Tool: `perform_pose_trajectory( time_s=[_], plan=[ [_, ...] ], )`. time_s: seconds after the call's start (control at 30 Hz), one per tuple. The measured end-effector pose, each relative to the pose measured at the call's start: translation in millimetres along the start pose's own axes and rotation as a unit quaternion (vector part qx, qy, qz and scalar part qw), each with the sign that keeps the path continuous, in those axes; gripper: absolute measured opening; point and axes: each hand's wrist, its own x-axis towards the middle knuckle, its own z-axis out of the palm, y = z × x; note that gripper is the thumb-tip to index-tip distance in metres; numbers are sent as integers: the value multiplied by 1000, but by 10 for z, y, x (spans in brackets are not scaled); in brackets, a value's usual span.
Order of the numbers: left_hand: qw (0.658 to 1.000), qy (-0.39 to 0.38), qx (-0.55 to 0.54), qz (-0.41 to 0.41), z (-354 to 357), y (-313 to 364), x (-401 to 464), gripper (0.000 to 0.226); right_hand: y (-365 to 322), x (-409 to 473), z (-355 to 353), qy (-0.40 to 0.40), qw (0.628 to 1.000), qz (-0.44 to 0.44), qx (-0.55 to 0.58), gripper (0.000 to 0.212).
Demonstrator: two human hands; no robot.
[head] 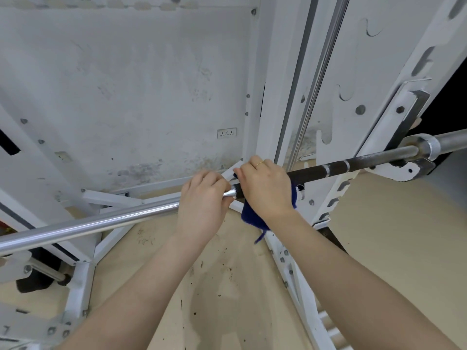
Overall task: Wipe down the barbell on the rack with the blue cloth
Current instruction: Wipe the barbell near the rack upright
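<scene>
The barbell [101, 222] runs across the view from lower left to upper right, shiny chrome on the left and dark knurled on the right, resting in the white rack's hook at the right. My left hand [202, 205] grips the bar near the middle. Right beside it, my right hand [265, 188] grips the dark section with the blue cloth [249, 218] wrapped under the bar; the cloth hangs below my palm and is mostly hidden by the hand.
The white rack upright [379, 79] with its slotted hook plate stands at the right, a chrome guide rod [318, 79] beside it. White base struts [111, 198] cross the beige floor below. A stained white wall is behind.
</scene>
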Motion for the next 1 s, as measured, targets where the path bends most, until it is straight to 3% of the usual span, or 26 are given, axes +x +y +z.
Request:
perform_pose_trajectory(
  time_s=[0.13, 0.23, 0.3, 0.43, 0.5, 0.53, 0.63, 0.67, 0.73, 0.83, 0.93, 1.0],
  plan=[
    [1000, -18, -7, -10, -27, 3, 3, 12, 385, -25, 11, 6, 999, -32, 1, 24],
    [999, -22, -11, -27, -48, 59, 28, 7, 764, -72, -40, 6, 996, 94, 13, 30],
    [999, -6, -19, -40, -55, 171, 65, 6, 728, -97, -67, 32, 989, 146, 16, 22],
    [998, 29, -48, -11, -13, 489, 182, 16, 480, -144, -54, 31, 999, 18, 30, 17],
    [998, 26, -55, 20, 59, 559, 230, 18, 709, -157, -40, -3, 998, -43, 40, 14],
    [997, 19, -58, 38, 96, 576, 249, 24, 905, -175, -28, -18, 999, -30, 31, 11],
    [998, 3, -48, 46, 213, 624, 283, 32, 1492, -193, -119, -29, 984, 176, 25, 31],
    [998, 5, -39, 45, 253, 648, 300, 31, 1571, -194, -141, -28, 977, 209, 18, 32],
    [999, -3, -23, 47, 383, 704, 348, 28, 1456, -184, -174, -28, 985, 171, -26, 12],
    [998, -38, -30, 43, 526, 840, 423, 35, 1139, -230, -114, -10, 997, 82, 10, 21],
    [998, -43, 9, 49, 617, 951, 430, 37, 1383, -285, -96, -32, 999, -17, 22, 16],
    [998, -40, 24, 41, 631, 973, 431, 33, 1767, -275, -115, -70, 997, 14, -40, 7]
  ],
)
